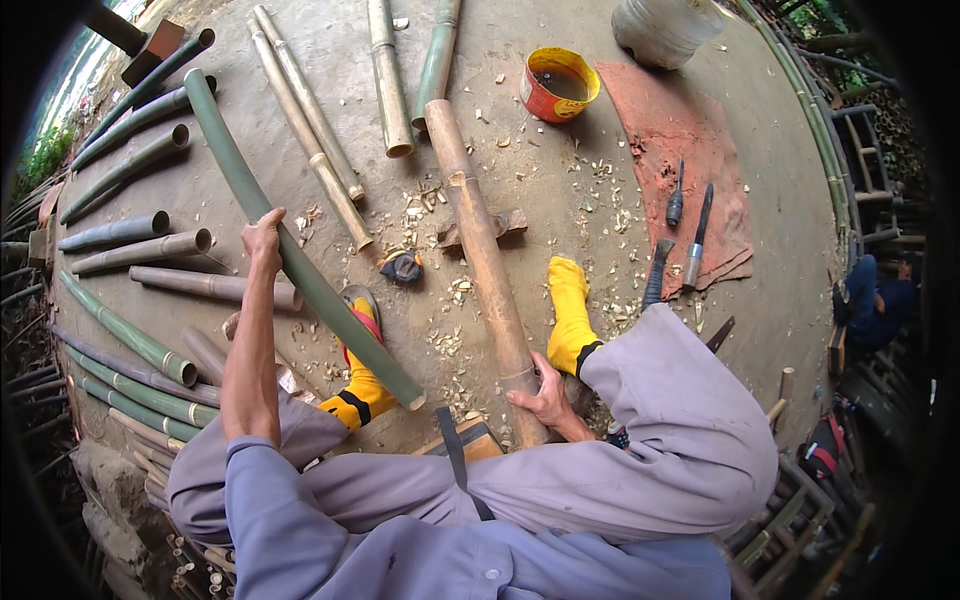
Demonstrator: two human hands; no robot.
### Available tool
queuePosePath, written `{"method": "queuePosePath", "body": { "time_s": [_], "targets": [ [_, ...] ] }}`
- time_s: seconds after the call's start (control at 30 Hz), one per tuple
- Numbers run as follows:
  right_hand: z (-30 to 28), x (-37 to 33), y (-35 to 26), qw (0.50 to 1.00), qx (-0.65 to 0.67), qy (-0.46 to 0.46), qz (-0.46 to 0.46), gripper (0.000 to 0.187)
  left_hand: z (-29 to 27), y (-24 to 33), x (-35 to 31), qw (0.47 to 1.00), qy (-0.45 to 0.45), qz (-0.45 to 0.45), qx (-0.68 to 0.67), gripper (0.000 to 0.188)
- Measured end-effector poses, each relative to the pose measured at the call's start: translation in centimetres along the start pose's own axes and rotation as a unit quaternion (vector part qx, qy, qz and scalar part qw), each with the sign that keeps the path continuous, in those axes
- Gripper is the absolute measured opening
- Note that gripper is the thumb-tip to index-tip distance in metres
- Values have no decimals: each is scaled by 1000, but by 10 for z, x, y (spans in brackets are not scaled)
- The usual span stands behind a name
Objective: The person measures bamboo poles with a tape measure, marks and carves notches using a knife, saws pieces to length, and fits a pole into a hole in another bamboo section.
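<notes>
My left hand (263,240) is closed around a long green bamboo pole (335,308), which slants from the upper left down toward my lap. A thicker brown bamboo pole (484,265) runs away from me between my feet, its middle resting across a small wooden block (512,222). Near its lower end, my right hand (548,400) grips this brown pole, thumb on top and the other fingers partly hidden. Pale wood chips (458,330) lie scattered on the ground about the brown pole. A small dark object with an orange edge (401,267) sits between the two poles.
More bamboo poles (150,340) lie along the left, and others (388,80) at the far side. A red and yellow tub of dark liquid (560,85) stands beyond. Two bladed tools, one a chisel-like knife (698,240), rest on a red cloth (680,130). My yellow-socked feet flank the brown pole.
</notes>
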State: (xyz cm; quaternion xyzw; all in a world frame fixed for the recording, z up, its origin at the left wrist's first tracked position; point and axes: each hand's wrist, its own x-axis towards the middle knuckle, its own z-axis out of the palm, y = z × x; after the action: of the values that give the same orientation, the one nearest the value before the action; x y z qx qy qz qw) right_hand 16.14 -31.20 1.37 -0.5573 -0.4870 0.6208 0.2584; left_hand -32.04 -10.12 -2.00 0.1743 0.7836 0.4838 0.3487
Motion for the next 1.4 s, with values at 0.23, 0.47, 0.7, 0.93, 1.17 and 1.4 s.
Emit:
{"method": "queuePosePath", "body": {
  "time_s": [0.23,0.47,0.7,0.93,1.17,1.4],
  "targets": [
    [-9,9,-8,996,-82,-22,-34,87,11,-25,-9,990,58,12,125,52],
    [-7,20,-31,987,-133,-41,-75,82,49,56,-96,804,-43,525,276,64],
    [-28,23,-46,896,-377,8,-235,78,88,110,-228,393,-514,499,576,66],
    [-21,33,-74,797,-347,266,-416,62,81,95,-213,586,-452,322,590,51],
    [5,37,-45,986,-105,42,-119,69,160,107,-238,841,-385,232,301,57],
    [14,39,-29,990,-90,106,8,86,210,4,-293,941,-270,183,90,68]
  ]
}}
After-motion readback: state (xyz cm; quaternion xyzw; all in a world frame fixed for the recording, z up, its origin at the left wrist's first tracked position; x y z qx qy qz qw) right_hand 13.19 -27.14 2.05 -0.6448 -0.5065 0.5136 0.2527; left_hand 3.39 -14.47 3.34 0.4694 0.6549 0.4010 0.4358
